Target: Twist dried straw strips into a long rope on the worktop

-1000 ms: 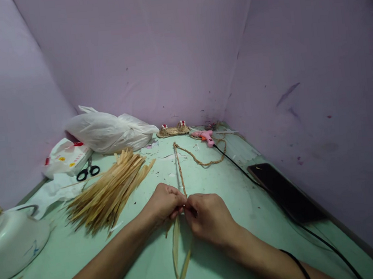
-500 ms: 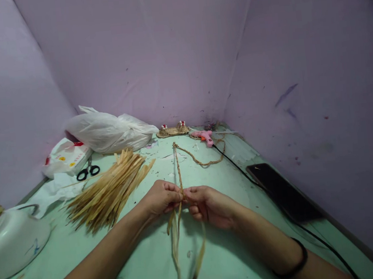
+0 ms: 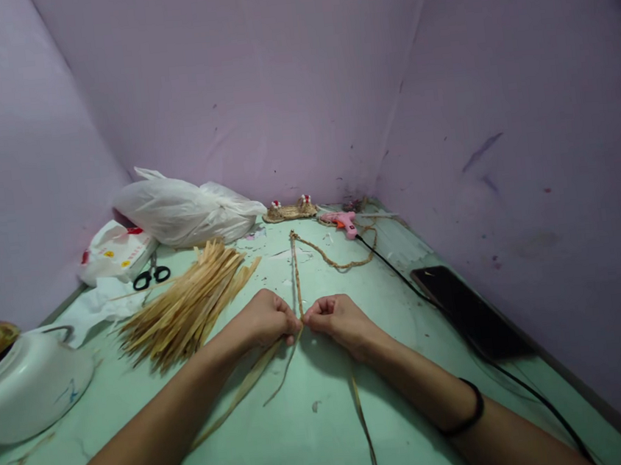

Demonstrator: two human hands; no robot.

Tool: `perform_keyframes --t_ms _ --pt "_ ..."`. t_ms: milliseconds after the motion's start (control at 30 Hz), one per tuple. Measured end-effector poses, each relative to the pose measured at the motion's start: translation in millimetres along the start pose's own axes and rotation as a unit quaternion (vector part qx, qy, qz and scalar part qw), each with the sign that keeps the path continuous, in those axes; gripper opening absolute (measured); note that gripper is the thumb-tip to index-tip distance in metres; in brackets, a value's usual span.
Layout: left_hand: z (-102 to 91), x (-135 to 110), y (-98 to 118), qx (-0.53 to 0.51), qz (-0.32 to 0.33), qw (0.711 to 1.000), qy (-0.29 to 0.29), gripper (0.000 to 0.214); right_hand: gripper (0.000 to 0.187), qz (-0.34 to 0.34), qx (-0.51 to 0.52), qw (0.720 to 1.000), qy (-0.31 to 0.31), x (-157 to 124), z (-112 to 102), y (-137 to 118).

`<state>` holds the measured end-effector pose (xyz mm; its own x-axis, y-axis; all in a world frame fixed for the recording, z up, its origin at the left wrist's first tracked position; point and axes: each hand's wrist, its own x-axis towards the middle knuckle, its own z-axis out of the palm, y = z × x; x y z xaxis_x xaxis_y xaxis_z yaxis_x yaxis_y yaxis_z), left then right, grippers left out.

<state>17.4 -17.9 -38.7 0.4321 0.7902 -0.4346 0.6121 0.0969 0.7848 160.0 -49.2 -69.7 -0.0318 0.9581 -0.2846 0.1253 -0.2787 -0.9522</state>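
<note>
A thin braided cord (image 3: 296, 274) of dried plant fibre runs straight toward me from a fixed point on the table, and its lower end sits between my hands. My left hand (image 3: 269, 318) is closed, pinching loose strands (image 3: 247, 384) that trail down to the left. On the other side, my right hand (image 3: 342, 321) pinches a strand (image 3: 361, 408) whose tail hangs below the palm. The fingertips of both hands nearly meet at the end of the braid. A finished length of cord (image 3: 341, 265) curves off to the right beyond them.
Left lie a bundle of dried strips (image 3: 191, 311), scissors (image 3: 152, 276), a white plastic bag (image 3: 186, 208), a box (image 3: 118, 253) and a white bowl (image 3: 32, 387). A pink glue gun (image 3: 344, 223), its black cable (image 3: 398, 277) and a phone (image 3: 468, 312) lie right. A woven piece (image 3: 289, 212) is at the back.
My hands have drawn slightly apart. The loose strands, which hung together below, are now spread, some to the left and one to the right. The view has shifted slightly.
</note>
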Motion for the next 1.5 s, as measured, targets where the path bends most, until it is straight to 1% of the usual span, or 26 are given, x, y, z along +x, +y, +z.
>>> perform_keyframes --t_ms 167,300,400,500,533,567,633,667,700,767,833,867,933,1033,1067,1133,1200,1233,1267,1300,1333,1400,1433,1467,1500 --pt "2.2 3 -2 -0.078 -0.031 0.996 -0.021 0.013 0.005 -0.003 0.022 1.000 -0.012 0 -2 5" --pt "4.6 13 -12 -0.088 -0.007 0.996 -0.028 0.016 0.008 -0.029 0.038 0.998 -0.030 1 -1 9" --pt "7.7 18 -16 -0.095 0.014 0.995 0.002 0.011 0.009 -0.053 0.018 0.998 -0.038 2 0 12" --pt "11.5 16 -13 -0.115 0.032 0.992 0.047 0.012 0.015 -0.057 -0.035 0.996 -0.058 2 -4 10" --pt "12.6 15 -12 -0.121 0.033 0.990 0.059 0.013 0.018 -0.061 -0.064 0.995 -0.051 1 -6 8" --pt "13.3 14 -10 -0.125 0.031 0.989 0.068 0.014 0.022 -0.073 -0.098 0.992 -0.028 0 -10 6" --pt "14.2 11 -8 -0.127 0.025 0.989 0.075 0.014 0.028 -0.108 -0.175 0.978 0.044 -2 -17 0" --pt "14.2 11 -7 -0.130 0.022 0.988 0.075 0.014 0.031 -0.120 -0.207 0.969 0.069 -3 -19 -2" --pt "14.1 10 -7 -0.135 0.019 0.988 0.073 0.014 0.031 -0.125 -0.229 0.963 0.074 -4 -21 -3" --pt "13.5 10 -7 -0.151 0.018 0.986 0.064 0.014 0.026 -0.118 -0.242 0.963 0.028 -6 -24 -4" --pt "12.8 11 -8 -0.165 0.018 0.984 0.058 0.012 0.017 -0.103 -0.224 0.968 -0.032 -7 -24 -3" --pt "12.5 11 -9 -0.169 0.015 0.984 0.057 0.010 0.013 -0.091 -0.209 0.972 -0.052 -7 -25 -3" --pt "12.0 11 -9 -0.173 0.005 0.983 0.054 0.009 0.009 -0.055 -0.175 0.981 -0.061 -6 -26 -3" --pt "11.4 12 -10 -0.184 -0.006 0.982 0.045 0.010 0.007 -0.015 -0.130 0.990 -0.045 -4 -29 -6" --pt "11.1 12 -11 -0.187 -0.006 0.981 0.042 0.011 0.007 -0.015 -0.114 0.992 -0.043 -4 -29 -7" --pt "10.7 13 -12 -0.190 -0.006 0.981 0.040 0.011 0.011 -0.028 -0.090 0.993 -0.067 -3 -28 -6" --pt "10.7 13 -12 -0.194 -0.007 0.980 0.040 0.011 0.015 -0.038 -0.095 0.990 -0.099 -1 -28 -3" --pt "10.9 13 -12 -0.196 -0.007 0.980 0.042 0.011 0.015 -0.042 -0.110 0.988 -0.104 0 -30 0" --pt "11.2 13 -11 -0.198 -0.006 0.979 0.043 0.011 0.015 -0.051 -0.128 0.986 -0.092 1 -32 3" --pt "11.8 12 -10 -0.198 -0.006 0.979 0.047 0.011 0.015 -0.060 -0.144 0.986 -0.064 3 -36 5" --pt "12.5 11 -8 -0.198 -0.007 0.979 0.053 0.011 0.015 -0.080 -0.160 0.984 -0.017 5 -40 6" --pt "14.2 9 -5 -0.196 -0.012 0.978 0.067 0.011 0.020 -0.120 -0.170 0.973 0.105 12 -46 2" --pt "15.0 8 -4 -0.195 -0.016 0.978 0.071 0.011 0.021 -0.122 -0.171 0.969 0.134 16 -46 -5" --pt "15.9 8 -4 -0.197 -0.014 0.977 0.078 0.012 0.022 -0.121 -0.170 0.967 0.145 20 -45 -14" --pt "16.8 8 -4 -0.200 -0.008 0.976 0.081 0.014 0.021 -0.109 -0.173 0.970 0.129 24 -40 -26"
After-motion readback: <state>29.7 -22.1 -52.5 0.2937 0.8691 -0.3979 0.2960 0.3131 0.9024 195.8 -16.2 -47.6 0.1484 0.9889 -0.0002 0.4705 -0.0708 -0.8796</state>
